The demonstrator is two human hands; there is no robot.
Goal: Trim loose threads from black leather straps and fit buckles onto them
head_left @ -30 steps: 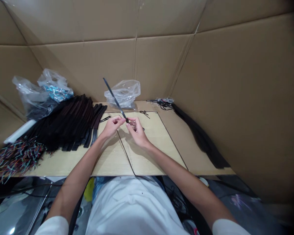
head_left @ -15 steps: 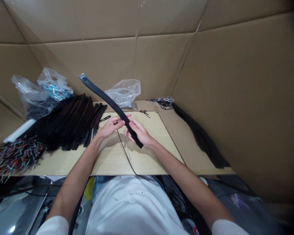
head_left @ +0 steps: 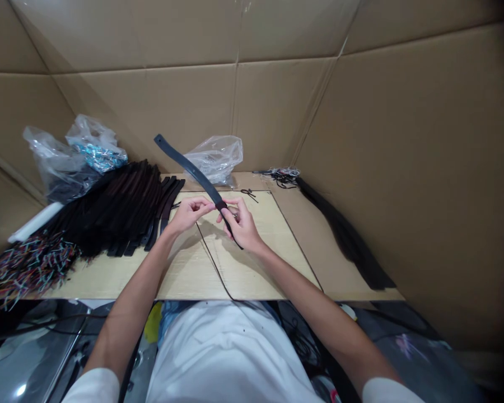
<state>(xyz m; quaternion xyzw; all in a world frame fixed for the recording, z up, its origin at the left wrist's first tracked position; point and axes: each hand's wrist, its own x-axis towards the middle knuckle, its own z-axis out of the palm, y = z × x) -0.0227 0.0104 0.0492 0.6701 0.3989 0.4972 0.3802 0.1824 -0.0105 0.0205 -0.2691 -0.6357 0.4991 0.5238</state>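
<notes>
A long, slightly curved black strap [head_left: 193, 170] slants up and to the left above the board, with a small hole near its far end. My right hand [head_left: 242, 225] is closed around its lower part, thumb on top, and the short tail sticks out below the fingers. Beside it, my left hand [head_left: 193, 214] pinches at the strap's edge, thumb and fingertips together. A thin dark cord [head_left: 212, 257] runs from below my left hand to the table's front edge; whether the fingers also hold it, I cannot tell.
At left lies a heap of black strips [head_left: 117, 212] with coloured wire ends [head_left: 33, 263]. Plastic bags [head_left: 96, 148] stand behind it, and another clear bag [head_left: 218, 159] lies at the back. More black strips [head_left: 344, 235] lie at right. Cardboard walls [head_left: 403, 140] enclose the table.
The strap has turned in my hands, and its far end has moved right and slightly down. My right fingers have shifted around its lower part. My left hand stays close beside it.
</notes>
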